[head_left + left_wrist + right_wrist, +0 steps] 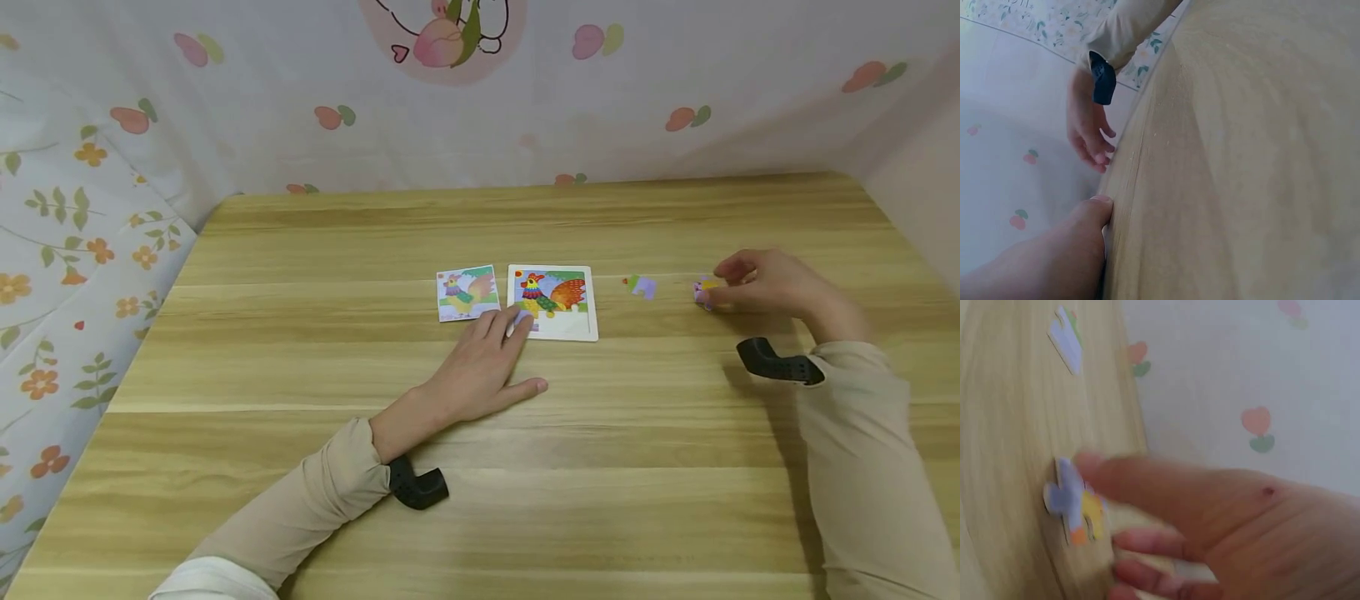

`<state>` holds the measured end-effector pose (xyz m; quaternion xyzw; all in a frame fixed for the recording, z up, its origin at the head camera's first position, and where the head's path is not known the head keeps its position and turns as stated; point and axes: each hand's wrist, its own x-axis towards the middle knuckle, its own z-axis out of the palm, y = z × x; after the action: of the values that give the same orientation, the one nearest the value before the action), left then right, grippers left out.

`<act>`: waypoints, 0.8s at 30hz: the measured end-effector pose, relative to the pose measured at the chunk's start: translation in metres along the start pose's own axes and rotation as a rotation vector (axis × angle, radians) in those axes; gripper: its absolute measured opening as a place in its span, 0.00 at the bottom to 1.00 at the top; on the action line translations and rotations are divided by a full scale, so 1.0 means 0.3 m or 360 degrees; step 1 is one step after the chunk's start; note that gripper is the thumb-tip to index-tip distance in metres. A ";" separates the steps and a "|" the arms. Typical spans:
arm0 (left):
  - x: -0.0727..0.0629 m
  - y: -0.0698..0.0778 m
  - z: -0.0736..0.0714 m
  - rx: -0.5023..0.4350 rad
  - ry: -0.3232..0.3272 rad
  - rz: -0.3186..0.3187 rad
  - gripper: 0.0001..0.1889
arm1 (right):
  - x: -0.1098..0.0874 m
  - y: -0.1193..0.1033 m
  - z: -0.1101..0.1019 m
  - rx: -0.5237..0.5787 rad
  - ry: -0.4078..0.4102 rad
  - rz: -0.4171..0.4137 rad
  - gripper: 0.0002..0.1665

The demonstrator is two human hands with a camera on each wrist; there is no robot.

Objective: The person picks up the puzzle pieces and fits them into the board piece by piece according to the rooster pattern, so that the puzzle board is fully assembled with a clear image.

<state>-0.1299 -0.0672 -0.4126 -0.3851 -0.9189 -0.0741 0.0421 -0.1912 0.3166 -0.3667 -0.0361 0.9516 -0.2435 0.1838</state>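
Note:
My left hand (480,367) lies with its fingers fairly straight, fingertips on the lower left corner of a white-framed jigsaw puzzle (558,329) showing a colourful rooster. White bare backing shows along the puzzle's lower part. To its left is a picture card (468,296) of the same rooster, close to the left fingers. At the right, my right hand (776,287) is at a purple and yellow puzzle piece (1075,506). The thumb (1122,475) overlaps the piece's edge, while the other fingers stand apart from it; blur hides whether the thumb touches.
Another puzzle piece (641,287), purple and green, lies between the puzzle and my right hand. The wooden table (637,500) meets a patterned curtain (465,125) at its back edge. Black wrist camera mounts (416,487) stick out from both sleeves.

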 end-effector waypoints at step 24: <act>-0.001 0.001 -0.002 -0.0007 0.0002 -0.0016 0.42 | 0.024 -0.046 0.026 -0.0028 -0.0010 -0.0066 0.21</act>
<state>-0.1294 -0.0674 -0.4120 -0.3805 -0.9207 -0.0767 0.0415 -0.1953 0.2997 -0.3689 -0.0583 0.9522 -0.2388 0.1813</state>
